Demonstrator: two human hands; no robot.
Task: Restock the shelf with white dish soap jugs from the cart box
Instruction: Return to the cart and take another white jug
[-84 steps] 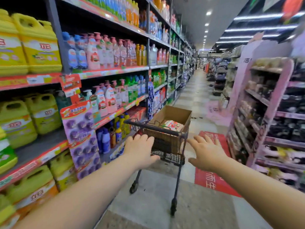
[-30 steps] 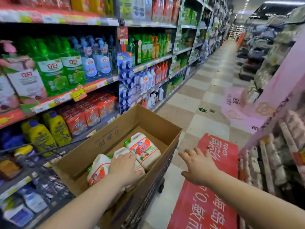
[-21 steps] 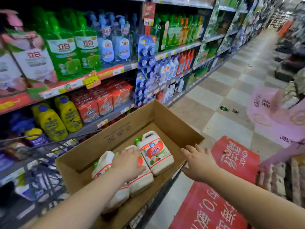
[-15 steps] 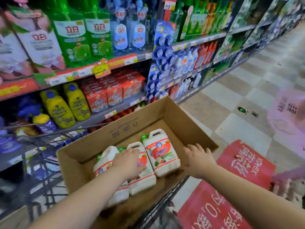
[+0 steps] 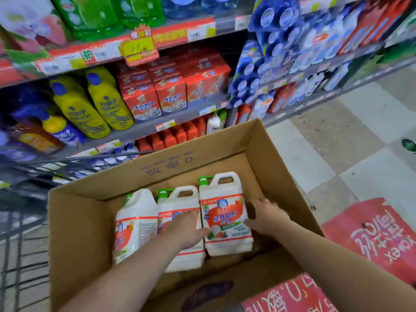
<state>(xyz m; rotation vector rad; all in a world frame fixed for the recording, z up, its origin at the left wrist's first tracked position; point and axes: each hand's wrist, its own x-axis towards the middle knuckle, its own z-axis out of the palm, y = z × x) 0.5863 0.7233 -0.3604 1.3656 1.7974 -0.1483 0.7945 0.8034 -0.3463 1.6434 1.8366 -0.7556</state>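
Three white jugs (image 5: pixel 225 217) lie in the cart box (image 5: pixel 90 221); my right hand (image 5: pixel 266 216) has just dropped inside, open beside the rightmost, left hand (image 5: pixel 184 228) flat on the middle one — lifting's next.

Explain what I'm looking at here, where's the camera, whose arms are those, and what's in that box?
The camera is worn on a person's head and looks down, so the two bare arms are the wearer's own. There is no machine. Below sits an open brown cardboard box in a dark wire shopping cart, next to store shelves of cleaning products. Three white plastic dish soap jugs with red labels and green caps lie side by side inside the box. The left hand rests on the middle jug. The right hand reaches in beside the right jug, fingers spread. Neither hand has lifted anything yet.
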